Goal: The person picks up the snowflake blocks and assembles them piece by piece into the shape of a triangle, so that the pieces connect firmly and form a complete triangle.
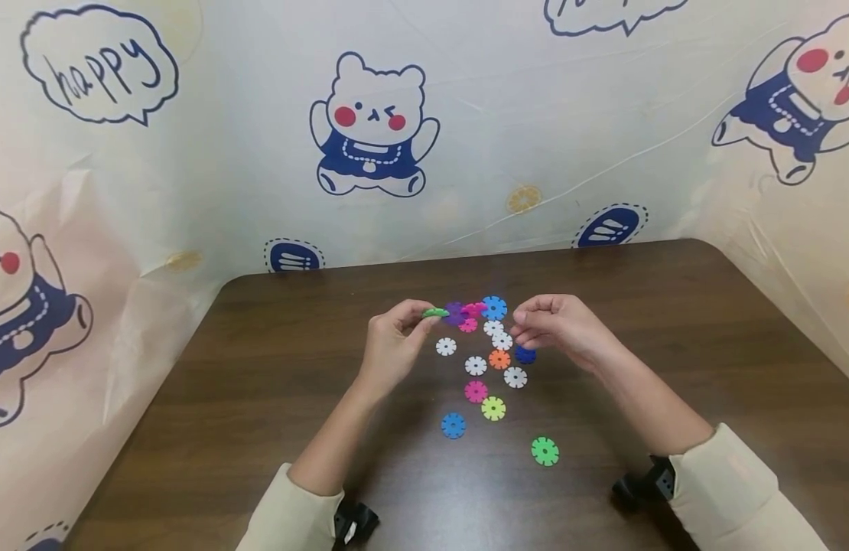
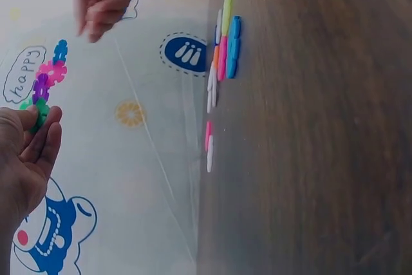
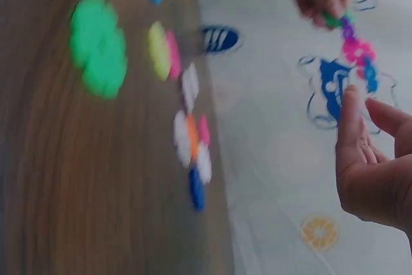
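My left hand (image 1: 391, 348) pinches the green disc (image 1: 434, 312) at the end of a short chain of notched plastic discs, held up off the table. After the green one come a purple disc (image 2: 40, 88), a pink disc (image 2: 53, 71) and a blue disc (image 1: 494, 308), slotted together at angles. My right hand (image 1: 567, 329) hovers just right of the blue end with nothing in its grasp. Its thumb and forefinger stand apart in the right wrist view, close to the blue disc (image 3: 370, 75).
Loose notched discs lie on the brown table (image 1: 273, 398) below the hands: several white discs (image 1: 476, 366), an orange disc (image 1: 499, 359), a yellow disc (image 1: 493, 408), a dark blue disc (image 1: 525, 354) and a green disc (image 1: 544, 451) nearer me. A printed sheet (image 1: 259, 153) hangs behind the table.
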Demonstrator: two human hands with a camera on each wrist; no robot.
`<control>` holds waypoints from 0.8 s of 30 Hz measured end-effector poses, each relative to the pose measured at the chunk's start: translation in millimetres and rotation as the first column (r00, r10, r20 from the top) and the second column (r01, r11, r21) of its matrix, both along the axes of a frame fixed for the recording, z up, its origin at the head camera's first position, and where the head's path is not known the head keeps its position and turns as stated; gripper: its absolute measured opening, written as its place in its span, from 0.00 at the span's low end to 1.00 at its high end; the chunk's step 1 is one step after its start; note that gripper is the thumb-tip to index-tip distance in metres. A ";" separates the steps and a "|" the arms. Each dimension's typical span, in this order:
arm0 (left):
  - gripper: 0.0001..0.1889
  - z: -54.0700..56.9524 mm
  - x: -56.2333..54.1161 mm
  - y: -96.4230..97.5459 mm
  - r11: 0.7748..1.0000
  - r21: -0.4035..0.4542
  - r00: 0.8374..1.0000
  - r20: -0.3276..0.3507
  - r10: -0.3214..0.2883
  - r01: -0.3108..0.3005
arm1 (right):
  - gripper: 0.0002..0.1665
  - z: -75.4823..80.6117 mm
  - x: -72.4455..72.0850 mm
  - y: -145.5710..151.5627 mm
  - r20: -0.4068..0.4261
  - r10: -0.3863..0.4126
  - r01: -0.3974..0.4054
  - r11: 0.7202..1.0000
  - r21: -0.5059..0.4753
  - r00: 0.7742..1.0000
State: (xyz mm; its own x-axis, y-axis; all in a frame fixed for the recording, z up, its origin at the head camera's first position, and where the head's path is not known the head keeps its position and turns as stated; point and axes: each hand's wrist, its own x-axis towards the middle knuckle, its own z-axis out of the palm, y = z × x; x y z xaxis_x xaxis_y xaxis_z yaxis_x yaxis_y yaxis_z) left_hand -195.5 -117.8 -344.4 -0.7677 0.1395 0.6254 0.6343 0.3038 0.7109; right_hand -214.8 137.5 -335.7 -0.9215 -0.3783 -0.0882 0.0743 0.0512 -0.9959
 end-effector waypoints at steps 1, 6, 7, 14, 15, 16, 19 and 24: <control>0.04 0.0 0.3 -0.4 1.000 0.004 1.000 -0.001 0.000 0.000 | 0.13 -1.7 -2.1 1.3 -0.021 0.003 -0.002 0.998 0.063 1.000; 0.04 -0.6 1.1 -0.3 1.000 0.013 1.000 0.030 -0.001 0.000 | 0.17 -11.1 -11.1 6.1 -0.065 0.037 -0.019 0.964 0.265 0.997; 0.05 -0.4 1.4 -0.1 1.000 0.008 0.999 0.042 0.000 -0.001 | 0.17 -12.4 -12.0 6.6 -0.068 0.039 -0.019 0.962 0.272 0.997; 0.05 13.3 11.1 4.8 1.000 0.011 0.993 0.120 -0.009 0.007 | 0.16 -13.2 -14.2 3.5 -0.132 0.048 -0.013 0.967 0.256 0.990; 0.05 17.0 13.7 5.8 1.000 0.011 0.992 0.125 -0.007 0.005 | 0.16 -13.6 -14.6 3.2 -0.128 0.046 -0.011 0.966 0.257 0.991; 0.05 20.8 16.4 6.8 1.000 0.009 0.992 0.127 -0.004 0.003 | 0.16 -14.2 -15.1 3.0 -0.125 0.044 -0.009 0.965 0.262 0.991; 0.05 30.0 23.7 8.9 1.000 0.001 0.992 0.124 0.001 -0.001 | 0.16 -16.9 -16.7 4.2 -0.098 0.038 -0.009 0.961 0.278 0.995; 0.05 29.2 23.1 7.8 1.000 0.018 0.992 0.129 -0.019 0.017 | 0.16 -26.6 -24.5 11.9 -0.157 0.091 0.000 0.865 0.503 0.983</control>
State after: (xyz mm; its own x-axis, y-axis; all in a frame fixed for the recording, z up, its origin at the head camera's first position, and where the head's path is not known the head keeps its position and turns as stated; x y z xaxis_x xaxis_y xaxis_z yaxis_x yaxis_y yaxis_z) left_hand -172.4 -110.0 -315.2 -0.8396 0.1438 0.5239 0.5423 0.2802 0.7921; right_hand -239.4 149.4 -362.3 -0.9222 -0.3673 -0.1207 -0.1074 0.5433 -0.8326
